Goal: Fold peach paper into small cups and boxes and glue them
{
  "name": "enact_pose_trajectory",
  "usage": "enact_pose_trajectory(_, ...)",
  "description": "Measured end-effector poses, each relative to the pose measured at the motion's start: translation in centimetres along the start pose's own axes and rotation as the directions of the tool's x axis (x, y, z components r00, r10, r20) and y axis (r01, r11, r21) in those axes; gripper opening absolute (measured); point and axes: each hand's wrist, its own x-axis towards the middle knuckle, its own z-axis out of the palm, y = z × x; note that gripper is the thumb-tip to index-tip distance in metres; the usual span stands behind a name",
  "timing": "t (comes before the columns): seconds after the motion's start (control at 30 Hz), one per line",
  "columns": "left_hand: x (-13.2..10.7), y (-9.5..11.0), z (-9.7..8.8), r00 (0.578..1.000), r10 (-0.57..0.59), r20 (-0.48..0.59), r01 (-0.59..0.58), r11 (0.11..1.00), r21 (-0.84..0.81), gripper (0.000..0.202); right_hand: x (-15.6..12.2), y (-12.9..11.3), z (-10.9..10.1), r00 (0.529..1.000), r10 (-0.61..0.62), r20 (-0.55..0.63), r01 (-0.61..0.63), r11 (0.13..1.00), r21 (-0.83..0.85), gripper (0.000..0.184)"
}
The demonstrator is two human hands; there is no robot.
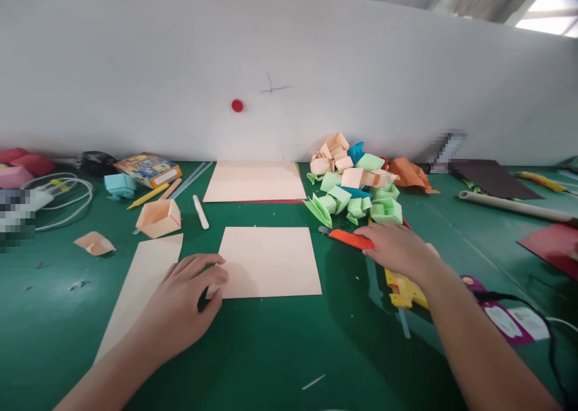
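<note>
A peach paper square [270, 260] lies flat on the green table [280, 351] in front of me. My left hand [183, 305] rests at its lower left corner, fingers curled and pinching the paper's edge. A long peach paper strip [139, 284] lies partly under that hand. My right hand [395, 248] lies palm down on the handle end of an orange utility knife [345, 237], fingers over it. A yellow glue gun [401, 287] sits under my right wrist.
A heap of folded green, peach and blue paper pieces [356, 185] sits behind the knife. A larger peach sheet [255, 181], a peach paper box [159, 217], a white stick [200, 211], a boxed pack [148, 168] and cables [58, 197] lie farther back. A white wall closes the table's far side.
</note>
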Motion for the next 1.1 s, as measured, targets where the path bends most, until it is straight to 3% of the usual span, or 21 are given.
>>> enact_pose_trajectory(0.1,0.0,-1.3,0.6,0.999,-0.028,0.027,0.027,0.999,0.042,0.053,0.0,0.5,0.0,1.0,0.024,-0.014,-0.024,1.0,0.003,0.039)
enact_pose_trajectory(0.17,0.0,-2.1,0.9,0.995,-0.033,0.092,0.029,0.998,0.046,0.062,0.0,0.9,0.1,0.999,0.033,-0.035,-0.033,0.999,0.003,0.041)
enact_pose_trajectory(0.3,0.1,-2.6,0.9,0.991,-0.031,0.127,0.024,0.998,0.05,0.062,0.0,1.0,0.4,0.996,0.043,-0.076,-0.041,0.999,0.028,0.044)
enact_pose_trajectory(0.47,0.2,-1.9,0.5,0.993,-0.018,0.116,0.012,0.999,0.053,0.053,0.0,0.3,0.0,0.997,0.02,-0.077,-0.013,0.996,0.083,0.038)
enact_pose_trajectory(0.67,0.0,-1.3,0.5,0.996,0.055,-0.067,-0.054,0.998,0.023,0.044,-1.1,-0.9,-1.3,0.995,-0.026,-0.095,0.054,0.95,0.307,0.032)
enact_pose_trajectory(0.77,0.0,-0.9,0.5,0.984,0.089,-0.156,-0.092,0.996,-0.009,0.038,-1.8,-1.5,-2.1,0.983,-0.094,-0.155,0.149,0.91,0.388,0.029)
enact_pose_trajectory(0.9,-0.4,-0.2,0.3,0.958,0.074,-0.279,-0.093,0.994,-0.058,0.031,-2.4,-2.1,-2.6,0.979,-0.156,-0.132,0.203,0.827,0.525,0.026)
enact_pose_trajectory(1.0,-0.9,0.2,-0.1,0.914,0.097,-0.394,-0.13,0.99,-0.058,0.031,-2.4,-2.1,-2.4,0.99,-0.103,-0.099,0.143,0.742,0.655,0.03)
enact_pose_trajectory(1.1,-1.1,0.4,-0.7,0.875,0.238,-0.422,-0.305,0.947,-0.097,0.046,-2.0,-1.6,-1.6,0.992,-0.004,-0.127,0.099,0.647,0.756,0.034)
